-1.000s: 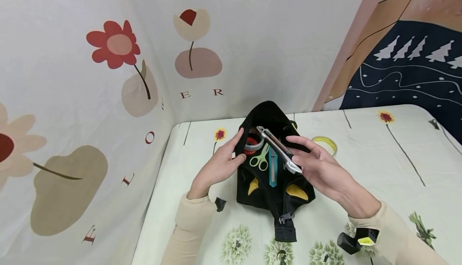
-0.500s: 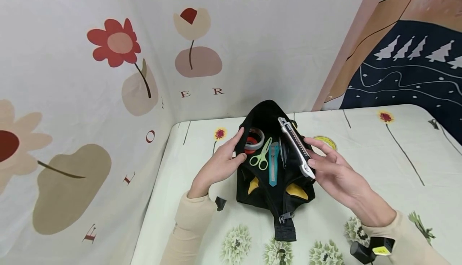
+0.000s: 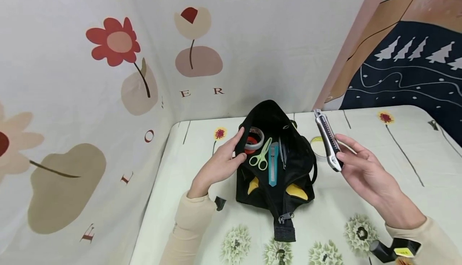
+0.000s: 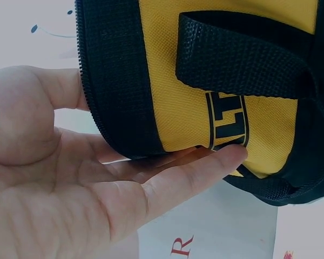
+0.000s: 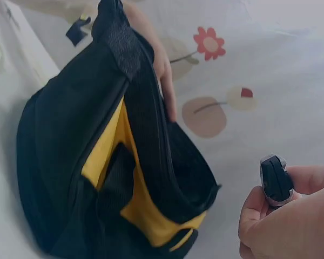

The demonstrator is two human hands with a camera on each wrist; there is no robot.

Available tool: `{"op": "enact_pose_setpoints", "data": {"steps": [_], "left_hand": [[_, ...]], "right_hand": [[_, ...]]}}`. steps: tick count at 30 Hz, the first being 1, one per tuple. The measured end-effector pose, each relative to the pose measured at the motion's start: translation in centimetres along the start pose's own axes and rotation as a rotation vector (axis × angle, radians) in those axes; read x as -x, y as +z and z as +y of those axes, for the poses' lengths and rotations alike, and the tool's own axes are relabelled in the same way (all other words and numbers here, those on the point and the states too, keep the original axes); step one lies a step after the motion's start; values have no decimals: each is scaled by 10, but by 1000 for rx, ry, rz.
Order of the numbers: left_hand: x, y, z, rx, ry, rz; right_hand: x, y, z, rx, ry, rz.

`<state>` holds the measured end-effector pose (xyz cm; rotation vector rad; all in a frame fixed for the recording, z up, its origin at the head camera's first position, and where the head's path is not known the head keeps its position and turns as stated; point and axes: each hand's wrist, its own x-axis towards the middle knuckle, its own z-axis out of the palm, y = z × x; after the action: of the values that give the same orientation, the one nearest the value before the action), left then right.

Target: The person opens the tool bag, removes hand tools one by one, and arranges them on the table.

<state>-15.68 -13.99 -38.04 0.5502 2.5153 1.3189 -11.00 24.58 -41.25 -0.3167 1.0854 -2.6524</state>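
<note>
My right hand pinches a silver and black utility knife by its lower end, held tilted to the right of the bag. In the right wrist view the knife shows end-on between thumb and fingers. My left hand grips the left rim of an open black and yellow tool bag. Its fingers lie along the yellow outer side of the bag. Inside the bag are light green scissors, a teal utility knife, a grey tape roll above a red one, and a thin dark metallic tool.
A yellow tape roll lies on the flower-printed tabletop, partly behind the raised knife. The bag's zipper pull hangs at its front. A small black scrap shows by the left sleeve. Printed cloth walls stand behind and left.
My right hand has carried the silver and black utility knife out from over the bag to the right, with the knife now more upright. My left hand has stayed on the rim.
</note>
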Motion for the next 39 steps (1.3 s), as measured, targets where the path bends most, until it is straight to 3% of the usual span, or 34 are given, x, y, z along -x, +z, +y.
{"op": "enact_pose_setpoints", "data": {"steps": [15, 27, 39], "left_hand": [[0, -1, 2, 11, 1, -9], [1, -1, 1, 20, -5, -9], [2, -2, 3, 24, -15, -8]], "right_hand": [[17, -42, -17, -66, 6, 97], [20, -66, -29, 64, 9, 248], [9, -86, -34, 236, 90, 360]]}}
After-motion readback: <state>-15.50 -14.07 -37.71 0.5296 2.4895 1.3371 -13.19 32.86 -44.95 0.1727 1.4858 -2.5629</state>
